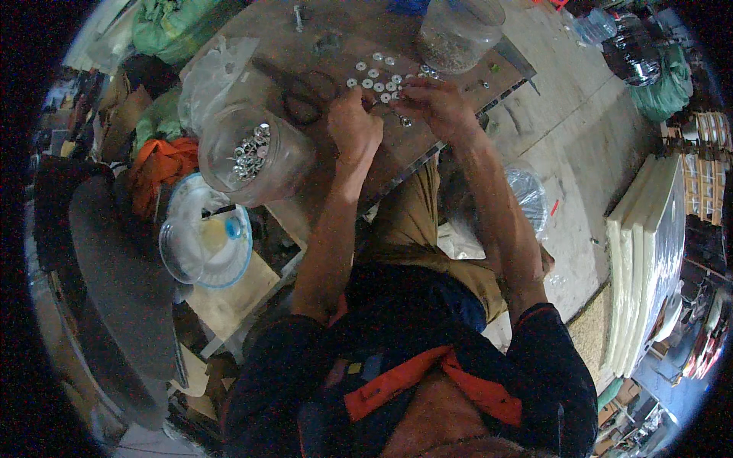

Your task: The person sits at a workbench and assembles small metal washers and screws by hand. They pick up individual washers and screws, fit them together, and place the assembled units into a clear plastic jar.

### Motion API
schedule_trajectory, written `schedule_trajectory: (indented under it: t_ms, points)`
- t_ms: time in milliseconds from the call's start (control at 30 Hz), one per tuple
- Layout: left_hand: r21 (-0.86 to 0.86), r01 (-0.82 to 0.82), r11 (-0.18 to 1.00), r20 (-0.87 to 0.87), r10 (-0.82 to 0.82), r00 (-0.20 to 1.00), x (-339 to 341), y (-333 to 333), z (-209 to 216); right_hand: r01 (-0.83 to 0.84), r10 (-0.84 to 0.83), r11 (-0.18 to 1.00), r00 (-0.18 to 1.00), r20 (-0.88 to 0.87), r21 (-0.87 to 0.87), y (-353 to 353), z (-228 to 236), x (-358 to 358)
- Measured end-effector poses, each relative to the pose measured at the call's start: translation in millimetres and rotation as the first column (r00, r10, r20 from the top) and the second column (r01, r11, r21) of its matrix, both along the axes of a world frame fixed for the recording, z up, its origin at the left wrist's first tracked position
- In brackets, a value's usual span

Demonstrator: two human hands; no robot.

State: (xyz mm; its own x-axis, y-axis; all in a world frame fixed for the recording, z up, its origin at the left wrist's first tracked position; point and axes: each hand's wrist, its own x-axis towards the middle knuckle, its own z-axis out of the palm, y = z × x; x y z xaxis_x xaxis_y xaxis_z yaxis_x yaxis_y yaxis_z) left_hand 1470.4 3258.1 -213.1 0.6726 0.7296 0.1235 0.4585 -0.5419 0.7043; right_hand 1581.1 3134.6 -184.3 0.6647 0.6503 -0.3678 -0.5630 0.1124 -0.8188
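Note:
Several pale round washers (373, 73) lie loose on a brown tabletop (397, 149) just beyond my hands. My left hand (353, 128) is closed at the near side of the washers, and whatever its fingers hold is hidden. To its right, my right hand (443, 107) has its fingers drawn together over the washers' right edge; what they pinch is too small to make out. A few shiny metal pieces (405, 121) sit under and beside the right hand. Left of my left hand lie dark-handled scissors (304, 99).
A clear plastic jar (294, 156) with shiny metal hardware inside stands at the table's left. Another clear container (462, 34) holding small pieces is at the far right. A clear plastic bag (217, 80) and a bolt (298, 18) are farther back. White panels (645, 252) are stacked at right.

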Motion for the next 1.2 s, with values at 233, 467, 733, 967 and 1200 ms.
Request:
schedule_trajectory:
  t_ms: [233, 467, 733, 967, 1200]
  points:
    - [-0.614, 0.051, 0.788, 0.334, 0.201, 0.921, -2, -4, 11, -0.036, 0.041, 0.997, 0.996, 0.077, -0.072, 3, -7, -4]
    - [-0.779, 0.185, 0.598, 0.446, 0.323, 0.834, 1, -5, 9, -0.062, 0.076, 0.994, 0.983, 0.169, -0.086, 5, 1, -11]
    - [-0.804, 0.128, 0.581, 0.389, 0.351, 0.851, 3, -6, 9, -0.078, 0.106, 0.993, 0.925, 0.364, -0.09, 8, -6, -15]
    - [-0.796, 0.159, 0.584, 0.41, 0.327, 0.851, 0, -6, 14, -0.039, 0.106, 0.986, 0.893, 0.437, -0.16, 14, -1, -17]
    - [-0.865, 0.352, 0.357, 0.466, 0.314, 0.827, -7, 6, 1, 0.045, 0.225, 0.924, 0.738, 0.636, -0.379, 16, 12, -14]
